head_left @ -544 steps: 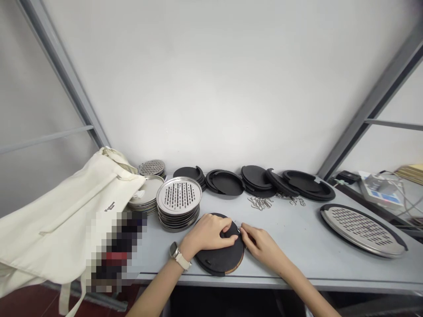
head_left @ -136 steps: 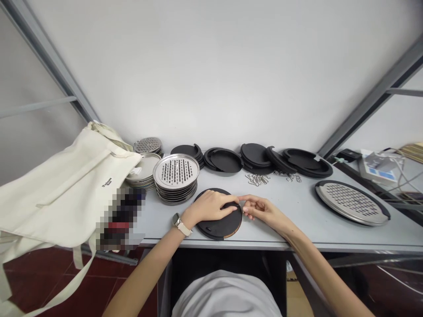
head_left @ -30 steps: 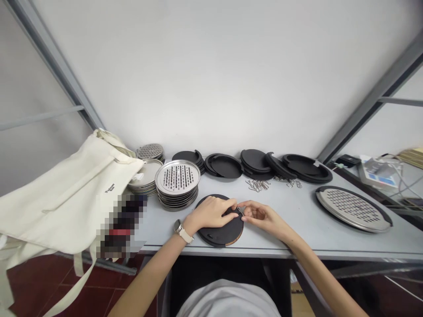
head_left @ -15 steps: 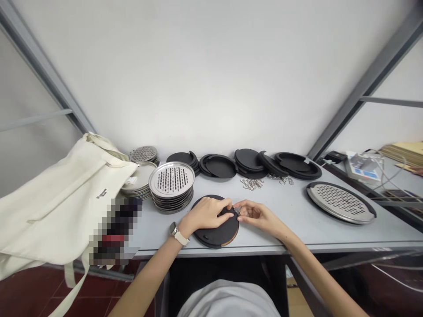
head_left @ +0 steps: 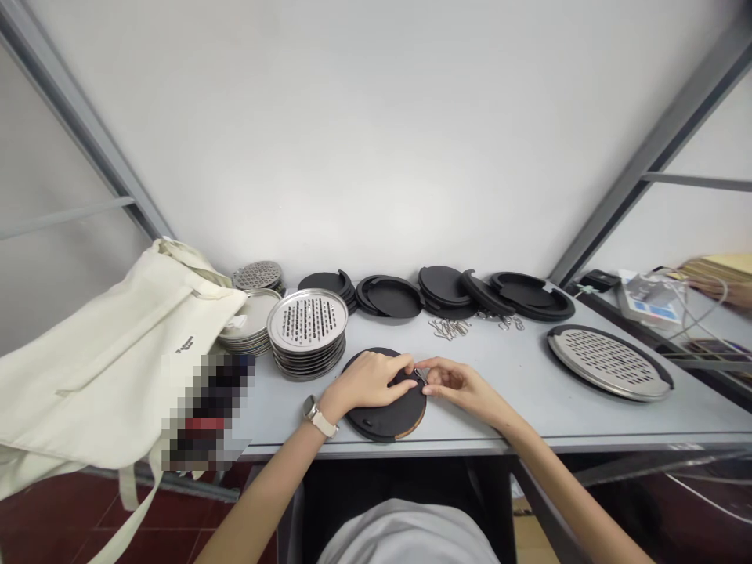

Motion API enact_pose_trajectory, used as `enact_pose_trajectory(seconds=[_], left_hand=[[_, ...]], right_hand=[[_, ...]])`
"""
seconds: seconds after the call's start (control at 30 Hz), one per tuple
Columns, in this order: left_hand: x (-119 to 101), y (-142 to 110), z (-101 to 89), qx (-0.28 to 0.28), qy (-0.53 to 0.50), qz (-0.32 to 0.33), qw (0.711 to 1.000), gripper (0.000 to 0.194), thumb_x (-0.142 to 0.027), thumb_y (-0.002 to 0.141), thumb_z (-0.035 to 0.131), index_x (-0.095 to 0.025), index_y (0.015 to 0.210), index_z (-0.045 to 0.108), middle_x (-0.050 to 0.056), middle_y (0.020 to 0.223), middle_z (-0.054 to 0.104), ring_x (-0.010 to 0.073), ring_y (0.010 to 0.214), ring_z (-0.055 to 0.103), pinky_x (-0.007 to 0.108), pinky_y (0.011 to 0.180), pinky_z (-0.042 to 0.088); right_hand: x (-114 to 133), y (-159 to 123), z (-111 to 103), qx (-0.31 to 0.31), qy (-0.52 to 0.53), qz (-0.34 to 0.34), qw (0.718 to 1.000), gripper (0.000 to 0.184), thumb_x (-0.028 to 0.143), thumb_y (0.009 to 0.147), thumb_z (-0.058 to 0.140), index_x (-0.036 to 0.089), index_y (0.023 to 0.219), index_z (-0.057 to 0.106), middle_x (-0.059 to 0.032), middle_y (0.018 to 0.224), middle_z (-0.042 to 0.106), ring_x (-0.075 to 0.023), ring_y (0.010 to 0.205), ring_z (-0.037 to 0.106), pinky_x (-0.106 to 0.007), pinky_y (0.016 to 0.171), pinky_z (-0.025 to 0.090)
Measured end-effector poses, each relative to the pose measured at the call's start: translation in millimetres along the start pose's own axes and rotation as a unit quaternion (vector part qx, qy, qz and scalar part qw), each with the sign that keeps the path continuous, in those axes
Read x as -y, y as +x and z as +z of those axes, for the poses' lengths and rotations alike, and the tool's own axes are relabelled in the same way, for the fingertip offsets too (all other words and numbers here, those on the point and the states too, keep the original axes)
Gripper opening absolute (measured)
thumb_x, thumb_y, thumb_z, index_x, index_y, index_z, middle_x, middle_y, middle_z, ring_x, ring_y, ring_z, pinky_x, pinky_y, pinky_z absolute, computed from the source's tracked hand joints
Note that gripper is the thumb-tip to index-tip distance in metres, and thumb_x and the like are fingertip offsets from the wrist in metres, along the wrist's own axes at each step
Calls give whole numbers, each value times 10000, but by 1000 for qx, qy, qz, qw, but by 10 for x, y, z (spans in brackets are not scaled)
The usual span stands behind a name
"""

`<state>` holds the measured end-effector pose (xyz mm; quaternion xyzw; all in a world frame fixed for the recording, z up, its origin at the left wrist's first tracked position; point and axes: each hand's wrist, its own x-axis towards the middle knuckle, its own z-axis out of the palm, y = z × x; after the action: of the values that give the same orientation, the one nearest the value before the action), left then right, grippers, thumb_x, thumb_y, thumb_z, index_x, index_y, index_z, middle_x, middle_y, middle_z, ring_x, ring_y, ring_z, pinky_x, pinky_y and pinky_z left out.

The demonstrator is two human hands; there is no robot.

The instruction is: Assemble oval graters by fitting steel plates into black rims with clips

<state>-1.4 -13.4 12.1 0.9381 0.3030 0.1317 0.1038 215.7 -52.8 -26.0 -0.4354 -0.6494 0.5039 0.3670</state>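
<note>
Head view, we see a black disc near the worktop front edge, left hand laid over it, grip unclear to us, right hand pinching a small metal clip at the disc's rim, black trays along back edge.

The black round disc looks like matt, smooth plastic, while its thin brown edge has a rougher look. The small silver bent clip is glossy metal, as is the heap of silver wire hooks. Shiny metal makes up the stack of silver round perforated plates. The shallow black round dish appears matt plastic; the cream bag, soft matt cloth; the pale grey table, smooth with a dull sheen.
</note>
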Motion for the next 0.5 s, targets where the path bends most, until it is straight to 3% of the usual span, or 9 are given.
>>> enact_pose_trajectory(seconds=[0.5], left_hand=[[8,-3,1,-2,-7,3,1000,189,-386,903,518,-217,988,519,-30,706,607,141,616,586,230,568,333]], right_hand=[[21,-14,5,14,-13,-14,1000,388,432,855,620,199,1164,595,20,721,503,-131,667,456,-261,633,386]])
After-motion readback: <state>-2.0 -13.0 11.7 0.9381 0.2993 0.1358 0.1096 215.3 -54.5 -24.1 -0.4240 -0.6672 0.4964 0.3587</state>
